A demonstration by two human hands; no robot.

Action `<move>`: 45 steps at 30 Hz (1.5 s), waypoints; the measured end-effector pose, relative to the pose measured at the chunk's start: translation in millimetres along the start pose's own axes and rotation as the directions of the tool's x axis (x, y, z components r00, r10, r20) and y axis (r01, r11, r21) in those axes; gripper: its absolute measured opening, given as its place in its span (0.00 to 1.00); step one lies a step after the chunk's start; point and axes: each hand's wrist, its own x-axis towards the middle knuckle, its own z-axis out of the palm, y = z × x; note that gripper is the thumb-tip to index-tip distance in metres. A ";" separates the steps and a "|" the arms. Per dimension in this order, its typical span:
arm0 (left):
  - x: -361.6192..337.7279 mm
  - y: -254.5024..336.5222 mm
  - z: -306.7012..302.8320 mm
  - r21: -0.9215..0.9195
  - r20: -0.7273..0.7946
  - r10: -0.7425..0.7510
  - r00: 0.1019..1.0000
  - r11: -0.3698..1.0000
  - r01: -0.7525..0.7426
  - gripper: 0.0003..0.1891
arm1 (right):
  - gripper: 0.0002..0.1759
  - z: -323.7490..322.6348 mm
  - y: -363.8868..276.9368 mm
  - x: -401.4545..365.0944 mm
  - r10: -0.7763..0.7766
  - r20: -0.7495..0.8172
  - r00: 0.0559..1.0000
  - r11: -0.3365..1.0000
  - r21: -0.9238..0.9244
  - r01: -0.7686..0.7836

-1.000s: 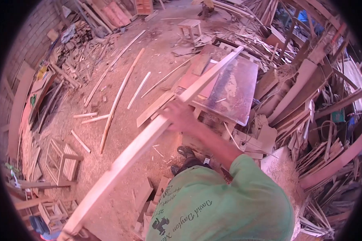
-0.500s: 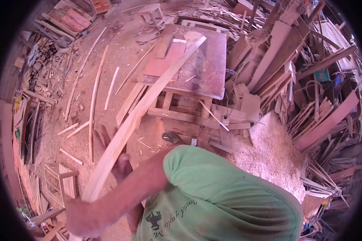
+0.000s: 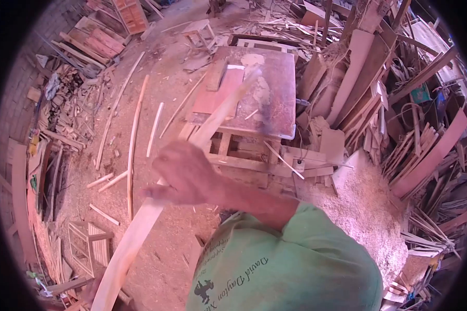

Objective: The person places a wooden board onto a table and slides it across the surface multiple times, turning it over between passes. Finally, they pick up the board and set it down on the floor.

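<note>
A long, pale wooden plank runs diagonally from the lower left up towards the workbench, its far end blurred above the bench top. My right hand is wrapped over the plank around its middle, fingers curled across its upper side. Down at the lower left, my left hand grips the plank near its close end; most of that hand is hidden behind the wood and dim.
The workbench carries a reddish board and a wood block. Long strips and a small wooden frame lie on the left floor. Sawdust and stacked offcuts fill the right.
My right hand has moved from the plank's near end up to its middle. My left hand has shifted down to the near end. The view has tilted slightly.
</note>
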 end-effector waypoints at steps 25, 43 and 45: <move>145.7 58.9 -80.3 -0.100 0.065 -0.332 0.941 0.936 0.338 0.46 | 0.26 132.4 -112.1 -95.9 -0.211 0.647 0.732 0.654 0.650 -0.387; 127.2 -61.5 -12.2 -0.121 0.024 -0.736 0.676 0.669 0.733 0.33 | 0.20 59.7 69.7 -143.2 0.529 0.543 0.652 0.539 0.379 -0.753; 128.9 -38.5 6.7 0.017 0.085 -0.771 0.631 0.634 0.773 0.34 | 0.20 53.8 75.5 -144.8 0.542 0.588 0.601 0.546 0.298 -0.783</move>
